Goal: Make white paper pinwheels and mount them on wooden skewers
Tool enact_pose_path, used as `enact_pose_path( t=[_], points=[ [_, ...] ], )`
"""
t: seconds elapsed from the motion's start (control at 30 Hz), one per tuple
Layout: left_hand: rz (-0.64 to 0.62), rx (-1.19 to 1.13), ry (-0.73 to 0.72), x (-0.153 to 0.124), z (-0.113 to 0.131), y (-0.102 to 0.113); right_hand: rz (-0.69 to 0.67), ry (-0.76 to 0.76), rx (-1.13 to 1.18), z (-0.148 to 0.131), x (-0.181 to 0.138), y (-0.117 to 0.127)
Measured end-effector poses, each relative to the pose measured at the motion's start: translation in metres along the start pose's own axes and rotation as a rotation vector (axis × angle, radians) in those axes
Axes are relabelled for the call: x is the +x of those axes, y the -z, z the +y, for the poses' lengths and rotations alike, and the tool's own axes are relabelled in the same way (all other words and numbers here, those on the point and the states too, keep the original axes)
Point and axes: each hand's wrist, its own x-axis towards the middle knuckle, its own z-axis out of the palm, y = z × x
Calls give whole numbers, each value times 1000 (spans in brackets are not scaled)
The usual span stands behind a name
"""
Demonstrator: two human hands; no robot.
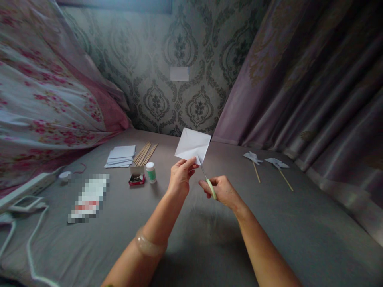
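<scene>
Frame centre: left hand [180,175] held a creased white paper square [193,144], fingers pinching its lower corner. Right hand [224,190] had fingers wrapped round pale-green-handled metal scissors [212,189], blades at that corner. 2 white paper pinwheels [277,163] lay frame right.

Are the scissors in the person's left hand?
No, the right hand holds the scissors, while the left hand holds the white paper.

The head view looks forward and down.
</scene>
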Motion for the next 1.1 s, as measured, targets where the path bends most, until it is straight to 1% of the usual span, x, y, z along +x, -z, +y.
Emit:
enact_pose_path(
  t=[0.4,0.67,1.1],
  points=[
    [-52,51,13,-2,-6,0,19,4,78,-5,-2,2],
    [-83,61,-5,-1,-8,1,41,9,73,-7,-3,3],
    [-85,48,0,-2,-6,1,63,1,63,-6,-3,1]
  ],
)
